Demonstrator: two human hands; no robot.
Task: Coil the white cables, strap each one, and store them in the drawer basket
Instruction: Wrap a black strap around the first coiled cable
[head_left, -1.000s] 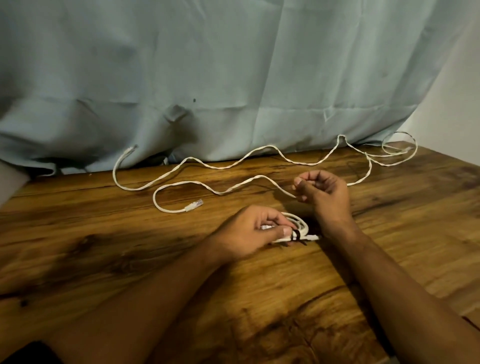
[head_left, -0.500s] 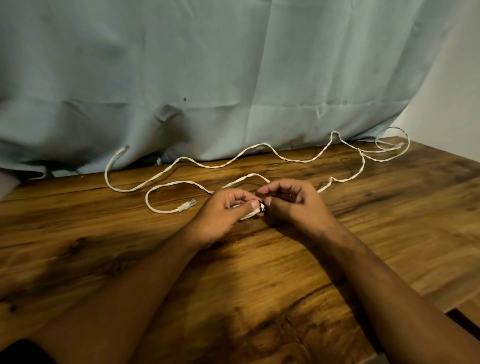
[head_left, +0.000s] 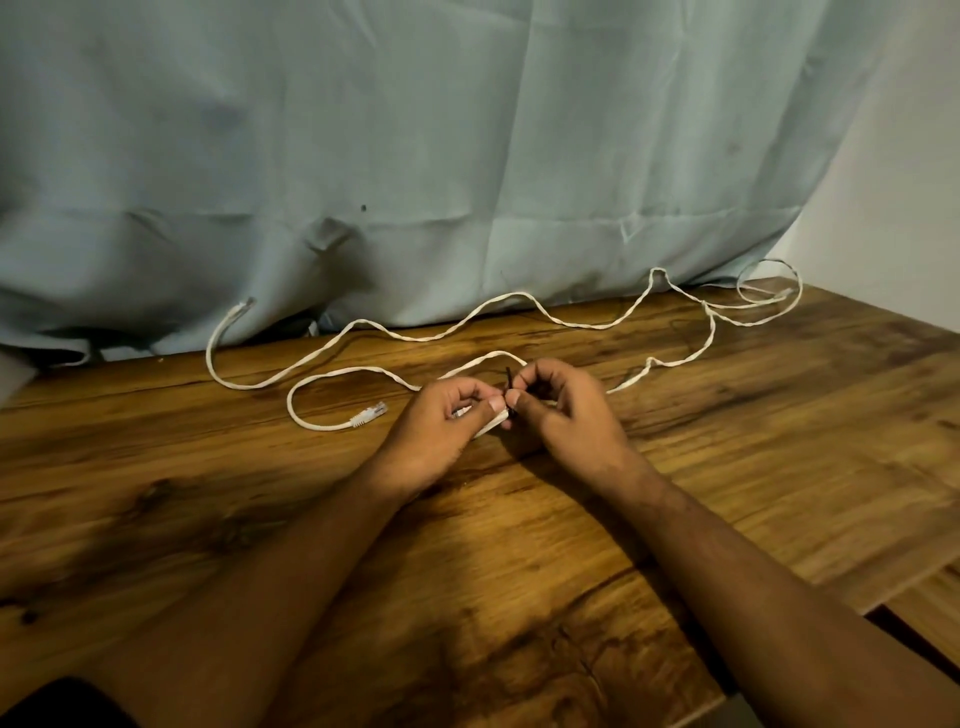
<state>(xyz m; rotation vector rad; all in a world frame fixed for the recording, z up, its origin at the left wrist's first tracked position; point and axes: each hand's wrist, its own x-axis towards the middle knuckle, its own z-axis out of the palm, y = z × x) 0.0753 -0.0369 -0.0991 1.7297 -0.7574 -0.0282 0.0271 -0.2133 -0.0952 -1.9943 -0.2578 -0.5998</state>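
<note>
My left hand (head_left: 447, 415) grips the small coiled cable (head_left: 491, 420) with thumb and fingers, over the wooden table (head_left: 727, 493). My right hand (head_left: 566, 415), just beside it, pinches the black strap (head_left: 507, 375) at the coil's end. The long loose cable (head_left: 519, 296) lies behind both hands, its plug (head_left: 370, 414) near my left hand.

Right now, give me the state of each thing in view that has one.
coiled cable: bundled, gripped by left hand
black strap: at the bundle's end, tip sticking up
loose cable: uncoiled, lying on the table
left hand: grips the coiled cable
right hand: pinches the black strap
</note>
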